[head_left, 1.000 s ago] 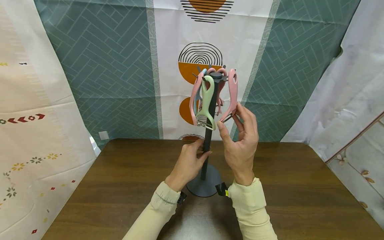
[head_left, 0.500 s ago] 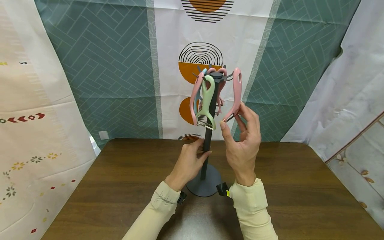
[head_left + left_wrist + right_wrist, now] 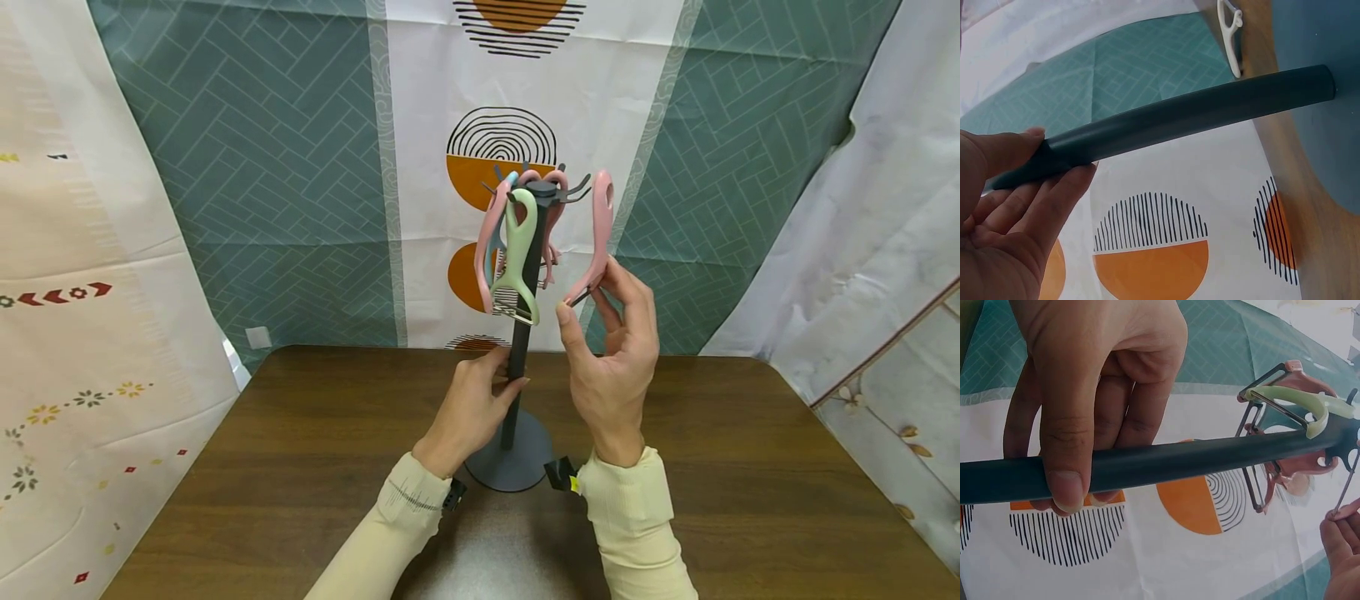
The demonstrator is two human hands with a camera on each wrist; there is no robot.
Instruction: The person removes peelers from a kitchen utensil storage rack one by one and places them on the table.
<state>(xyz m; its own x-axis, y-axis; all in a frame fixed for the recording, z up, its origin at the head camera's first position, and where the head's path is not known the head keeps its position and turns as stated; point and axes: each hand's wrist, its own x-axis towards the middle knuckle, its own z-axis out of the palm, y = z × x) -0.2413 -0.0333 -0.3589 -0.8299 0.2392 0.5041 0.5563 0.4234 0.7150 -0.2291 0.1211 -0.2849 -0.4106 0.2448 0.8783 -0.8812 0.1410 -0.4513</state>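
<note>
Teal and white cloth [image 3: 277,167] hung up at the back, dark brown wooden table [image 3: 300,433] right in front. Next size down, standing on the wood: dark grey stand [image 3: 521,337], pretty plain, smooth straight pole rising from a flat round base [image 3: 527,464], skinny hooks [image 3: 576,188] fanned out at the top. Partway up that pole, left hand [image 3: 468,408], narrow grip, thumb on one side and fingers on the other, base below, hooks well above. Over to the right of the pole, right hand [image 3: 615,367], pinching for sure, thumb and fingertips on one pink peeler [image 3: 602,225]. Kinda smooth, slim handle with a long slot near the top. Held by the bottom end, handle sticking up above the fingers, roughly upright, just beside the hook tips with a thin gap between. On other hooks, green peeler [image 3: 516,254] nearest, head down, plus more pink peelers [image 3: 480,258] around it and a bit of blue peeler mostly hidden. Smallest of all: thin dark blade [image 3: 580,297] on the held one, between thumb and fingertips.
</note>
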